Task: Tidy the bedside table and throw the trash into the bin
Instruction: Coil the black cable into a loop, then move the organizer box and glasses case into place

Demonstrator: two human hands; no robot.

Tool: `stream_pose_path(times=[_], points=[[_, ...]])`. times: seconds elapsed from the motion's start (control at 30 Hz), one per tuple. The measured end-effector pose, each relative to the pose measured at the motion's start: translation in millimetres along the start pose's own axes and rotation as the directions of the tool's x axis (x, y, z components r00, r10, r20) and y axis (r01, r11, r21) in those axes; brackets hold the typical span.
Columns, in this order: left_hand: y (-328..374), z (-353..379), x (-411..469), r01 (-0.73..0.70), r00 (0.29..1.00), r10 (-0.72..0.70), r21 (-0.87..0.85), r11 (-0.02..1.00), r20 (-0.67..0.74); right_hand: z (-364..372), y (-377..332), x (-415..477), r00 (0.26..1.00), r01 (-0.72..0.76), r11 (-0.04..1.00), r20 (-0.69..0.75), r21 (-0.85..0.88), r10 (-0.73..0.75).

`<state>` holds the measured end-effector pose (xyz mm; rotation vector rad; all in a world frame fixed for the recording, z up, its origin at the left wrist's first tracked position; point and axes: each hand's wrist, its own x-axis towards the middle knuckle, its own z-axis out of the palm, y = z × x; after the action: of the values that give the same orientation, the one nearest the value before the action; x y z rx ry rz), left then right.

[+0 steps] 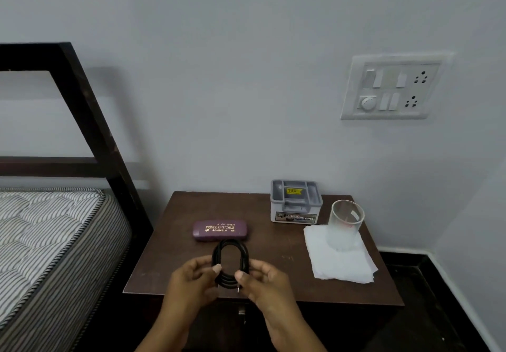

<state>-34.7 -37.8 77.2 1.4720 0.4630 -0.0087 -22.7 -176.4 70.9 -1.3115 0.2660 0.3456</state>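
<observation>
Well — grey organiser (277, 206) holds a yellow label (294, 191).

Black cable (226, 280) coiled upright, above bedside table (273, 255) front edge

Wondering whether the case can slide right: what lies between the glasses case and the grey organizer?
Nothing; the head view shows bare tabletop between the glasses case and the grey organizer.

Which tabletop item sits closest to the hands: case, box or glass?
The purple spectacle case, just behind the black coiled cable held by left hand and right hand; grey plastic box and clear glass stand farther right.
</observation>
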Motion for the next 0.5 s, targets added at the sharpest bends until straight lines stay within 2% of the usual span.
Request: stream_pose_path(times=[0.2,0.37,0.5], points=[[-29,-28,57,0.064,0.994,-0.047,0.162,0.985,-0.102,34,35,54,0.998,-0.053,0.967,-0.035,-0.248,0.046],[-52,-44,87,0.081,0.988,-0.037,0.289,0.954,-0.153,53,62,91,0.997,0.001,0.851,-0.07,-0.526,-0.045],[-65,-51,95,0.077,0.986,-0.023,0.33,0.941,-0.164,57,76,106,0.986,0.077,0.799,-0.072,-0.597,-0.148]])
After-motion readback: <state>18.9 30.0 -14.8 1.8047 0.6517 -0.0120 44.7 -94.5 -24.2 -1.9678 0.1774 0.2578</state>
